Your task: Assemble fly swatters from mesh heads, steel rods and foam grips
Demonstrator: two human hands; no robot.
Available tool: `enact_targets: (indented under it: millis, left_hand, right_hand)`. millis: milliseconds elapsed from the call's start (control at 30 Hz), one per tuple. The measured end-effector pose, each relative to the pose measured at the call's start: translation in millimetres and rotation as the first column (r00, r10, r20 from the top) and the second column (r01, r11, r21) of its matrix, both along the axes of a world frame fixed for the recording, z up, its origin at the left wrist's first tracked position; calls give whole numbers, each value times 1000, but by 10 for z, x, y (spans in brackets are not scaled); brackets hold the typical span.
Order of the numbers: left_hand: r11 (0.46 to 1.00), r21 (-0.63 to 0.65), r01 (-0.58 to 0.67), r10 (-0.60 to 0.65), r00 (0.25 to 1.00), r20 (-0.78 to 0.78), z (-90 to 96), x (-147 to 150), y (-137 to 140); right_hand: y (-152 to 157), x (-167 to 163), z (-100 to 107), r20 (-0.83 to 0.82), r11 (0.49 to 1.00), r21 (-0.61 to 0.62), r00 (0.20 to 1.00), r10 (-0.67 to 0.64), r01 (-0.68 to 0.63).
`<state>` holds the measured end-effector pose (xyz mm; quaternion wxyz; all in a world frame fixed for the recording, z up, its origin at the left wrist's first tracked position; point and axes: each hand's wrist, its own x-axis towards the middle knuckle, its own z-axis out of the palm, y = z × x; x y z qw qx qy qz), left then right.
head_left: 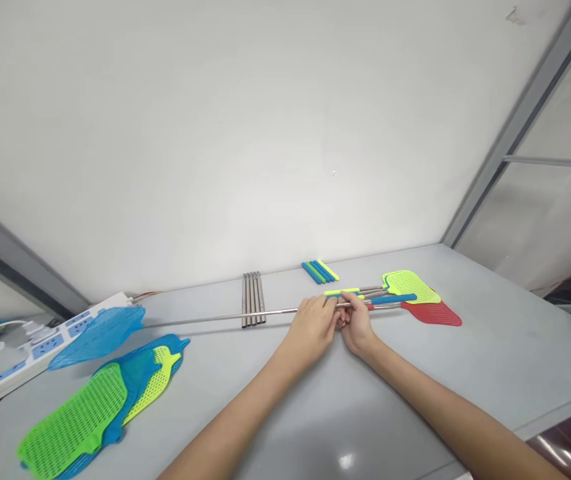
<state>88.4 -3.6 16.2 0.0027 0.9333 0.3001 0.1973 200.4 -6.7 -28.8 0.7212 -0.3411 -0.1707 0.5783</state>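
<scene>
A blue fly swatter (98,337) with a long, drawn-out metal rod stretches across the table at a low height, its mesh head at the left and its blue handle at the right. My left hand (312,328) is closed around the rod. Just beside it, my right hand (356,327) grips the same swatter where rod and handle meet. Behind and to the right of my hands lie fly swatters with yellow-green heads (405,285) and a red head (435,313), partly hidden by the held handle and my fingers.
Loose swatter heads in green (72,420), blue and yellow lie stacked at the front left. Several metal rods (252,300) and several coloured handle sleeves (320,271) lie near the back wall. A power strip (48,347) with plugs runs along the left side.
</scene>
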Motion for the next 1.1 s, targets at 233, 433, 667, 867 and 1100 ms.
enact_targets:
  millis: [233, 433, 667, 867, 1100]
  left_hand:
    - [994, 21, -108, 108, 994, -11, 29, 6, 35]
    - [986, -42, -164, 159, 983, -90, 7, 55, -7]
    - [994, 2, -112, 111, 982, -151, 19, 99, -53]
    - [986, -43, -158, 145, 965, -219, 51, 177, -126]
    - [982, -94, -162, 137, 963, -233, 75, 209, -135]
  right_hand:
    - [-9, -31, 106, -115, 999, 33, 993, -36, 40]
    - [-37, 24, 171, -449, 999, -26, 893, 22, -38]
    - [-54, 141, 274, -434, 998, 67, 900, 37, -8]
    - [-50, 228, 291, -350, 998, 62, 936, 25, -3]
    - [-13, 277, 261, -338, 999, 19, 941, -22, 30]
